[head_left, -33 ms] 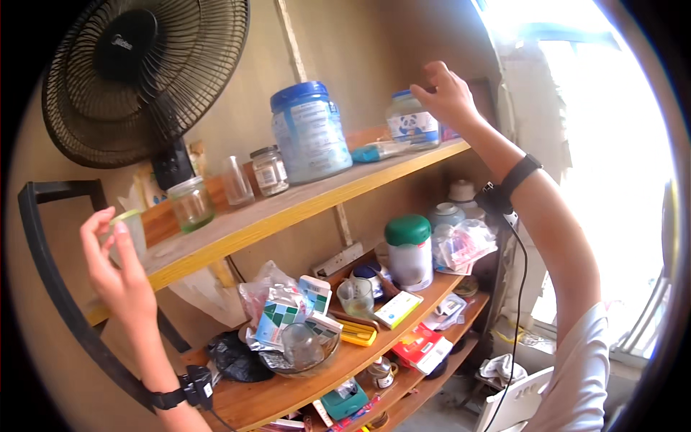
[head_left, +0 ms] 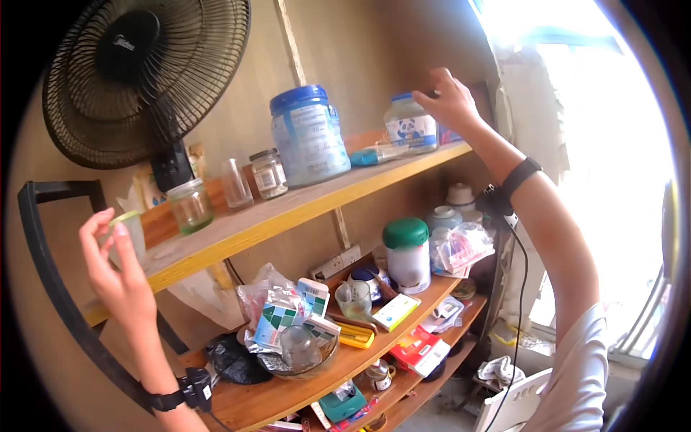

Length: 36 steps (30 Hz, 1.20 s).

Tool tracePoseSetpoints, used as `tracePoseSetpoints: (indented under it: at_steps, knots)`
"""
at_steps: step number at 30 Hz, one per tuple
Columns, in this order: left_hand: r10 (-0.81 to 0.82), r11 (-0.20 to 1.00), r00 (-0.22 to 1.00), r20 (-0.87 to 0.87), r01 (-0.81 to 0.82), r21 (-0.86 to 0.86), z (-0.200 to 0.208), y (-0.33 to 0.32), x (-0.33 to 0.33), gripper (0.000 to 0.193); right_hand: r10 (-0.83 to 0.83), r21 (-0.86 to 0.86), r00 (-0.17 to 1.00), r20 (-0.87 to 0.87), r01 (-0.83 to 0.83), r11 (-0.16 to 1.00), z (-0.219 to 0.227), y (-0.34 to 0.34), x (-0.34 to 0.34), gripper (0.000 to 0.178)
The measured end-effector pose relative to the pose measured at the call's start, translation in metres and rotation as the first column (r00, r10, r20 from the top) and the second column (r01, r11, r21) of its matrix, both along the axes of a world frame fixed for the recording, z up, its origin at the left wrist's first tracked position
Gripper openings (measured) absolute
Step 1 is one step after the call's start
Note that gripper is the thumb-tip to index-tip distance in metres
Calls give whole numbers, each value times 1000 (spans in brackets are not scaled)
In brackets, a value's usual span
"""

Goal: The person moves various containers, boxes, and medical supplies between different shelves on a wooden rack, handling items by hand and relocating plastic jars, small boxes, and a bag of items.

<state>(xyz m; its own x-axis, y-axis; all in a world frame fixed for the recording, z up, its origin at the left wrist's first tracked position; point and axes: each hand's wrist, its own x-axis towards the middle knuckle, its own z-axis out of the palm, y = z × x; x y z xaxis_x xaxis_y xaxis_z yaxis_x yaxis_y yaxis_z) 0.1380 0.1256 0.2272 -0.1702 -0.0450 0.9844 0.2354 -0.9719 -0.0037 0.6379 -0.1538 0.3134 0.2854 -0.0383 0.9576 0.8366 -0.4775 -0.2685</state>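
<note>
My left hand is raised at the left end of the top shelf, thumb and fingers apart. Close behind its fingers stands a translucent cup with a light green rim; whether they touch it I cannot tell. At the far right end my right hand is up beside a clear jar with a blue lid and a panda label. Its fingers are bent and spread, with the thumb close to the lid. No object shows in either hand.
The yellow-edged top shelf also holds a large blue-lidded tub, a small jar, a drinking glass and a glass jar. A black fan stands left. Below are a green-lidded canister and a cluttered bowl.
My right hand has dropped slightly toward the blue-lidded jar. My left hand stays almost where it was.
</note>
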Motion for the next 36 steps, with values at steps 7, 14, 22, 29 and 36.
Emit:
tracePoseSetpoints:
  at_steps: [7, 14, 22, 29, 36]
  knots:
    - [-9, 967, 1000, 23, 2, 254, -38, -40, 22, 22, 146, -187, 975, -168, -177, 966, -5, -8, 16, 125]
    - [230, 895, 969, -96, -171, 411, -41, -106, 84, 27, 420, -194, 896, -148, -442, 876, -18, 18, 54, 143]
    - [289, 879, 924, -251, -152, 452, -51, -146, 187, 19, 640, -65, 758, 130, -637, 768, -44, 30, 106, 120]
    - [240, 895, 930, -279, -100, 435, -56, -154, 273, 21, 721, -75, 689, 74, -717, 693, -43, 26, 115, 116]
    - [216, 925, 911, -352, -75, 373, -86, -157, 261, 20, 714, -83, 698, 61, -709, 700, -46, 29, 118, 116]
